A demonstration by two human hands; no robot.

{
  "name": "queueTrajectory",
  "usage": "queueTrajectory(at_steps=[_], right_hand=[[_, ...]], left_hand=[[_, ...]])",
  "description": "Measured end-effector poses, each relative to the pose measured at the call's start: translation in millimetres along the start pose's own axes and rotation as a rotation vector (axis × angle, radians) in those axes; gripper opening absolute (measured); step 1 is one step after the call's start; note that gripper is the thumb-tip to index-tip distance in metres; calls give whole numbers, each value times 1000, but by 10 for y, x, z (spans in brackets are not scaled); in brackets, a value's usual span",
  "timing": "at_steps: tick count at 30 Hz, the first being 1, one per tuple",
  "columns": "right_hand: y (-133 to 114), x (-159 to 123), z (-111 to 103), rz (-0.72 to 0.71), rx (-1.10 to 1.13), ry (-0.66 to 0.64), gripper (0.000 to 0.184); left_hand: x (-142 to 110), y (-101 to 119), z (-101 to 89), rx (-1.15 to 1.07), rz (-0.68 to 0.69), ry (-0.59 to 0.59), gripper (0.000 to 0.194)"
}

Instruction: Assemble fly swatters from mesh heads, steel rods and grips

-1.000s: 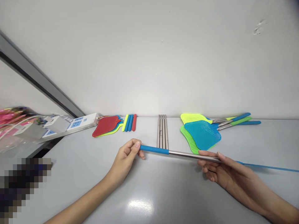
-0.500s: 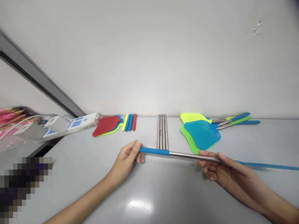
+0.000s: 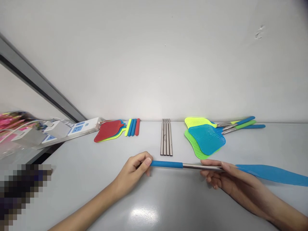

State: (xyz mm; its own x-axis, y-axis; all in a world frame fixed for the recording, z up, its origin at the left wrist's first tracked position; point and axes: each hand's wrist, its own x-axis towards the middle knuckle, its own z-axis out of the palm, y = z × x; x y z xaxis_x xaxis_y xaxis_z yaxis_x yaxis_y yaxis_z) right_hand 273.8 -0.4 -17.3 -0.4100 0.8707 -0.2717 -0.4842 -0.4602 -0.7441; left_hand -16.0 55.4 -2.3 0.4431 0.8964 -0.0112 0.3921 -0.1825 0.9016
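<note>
A fly swatter (image 3: 202,166) with a blue grip, a steel rod and a blue head is held level above the grey table. My left hand (image 3: 136,171) pinches the free end of its blue grip (image 3: 167,164). Around the rod near the head, my right hand (image 3: 231,179) is closed, thumb on top and fingers beneath. The blue head (image 3: 271,173) extends to the right edge, seen at a slant. Several steel rods (image 3: 166,138) lie side by side behind my hands. Assembled swatters (image 3: 208,138) are piled to the right of them.
Left of the rods lie several foam grips (image 3: 132,127) in yellow, blue and red. Beside them is a stack of loose swatter heads (image 3: 109,130), red on top. A white power strip (image 3: 84,126) with plugs and bagged pink items (image 3: 9,125) are farther left. A wall rises behind.
The swatter has turned about its length, so its blue head shows broader. My left hand has shifted right and nearer, and the visible steel rod looks shorter.
</note>
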Motion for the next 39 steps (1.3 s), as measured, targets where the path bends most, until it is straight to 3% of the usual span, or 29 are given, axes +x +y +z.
queueTrajectory(at_steps=[7, 28, 35, 39], right_hand=[[3, -8, 18, 6, -47, 13, 33], [34, 31, 42, -43, -215, -13, 29], [29, 9, 83, -81, -256, -74, 19], [27, 29, 91, -84, -273, -93, 19]], left_hand=[[-44, -10, 27, 181, 78, -52, 18], [-93, 48, 97, 276, 244, -111, 19], [-146, 70, 188, 289, 145, -85, 16], [-178, 123, 250, 353, 130, -152, 19]])
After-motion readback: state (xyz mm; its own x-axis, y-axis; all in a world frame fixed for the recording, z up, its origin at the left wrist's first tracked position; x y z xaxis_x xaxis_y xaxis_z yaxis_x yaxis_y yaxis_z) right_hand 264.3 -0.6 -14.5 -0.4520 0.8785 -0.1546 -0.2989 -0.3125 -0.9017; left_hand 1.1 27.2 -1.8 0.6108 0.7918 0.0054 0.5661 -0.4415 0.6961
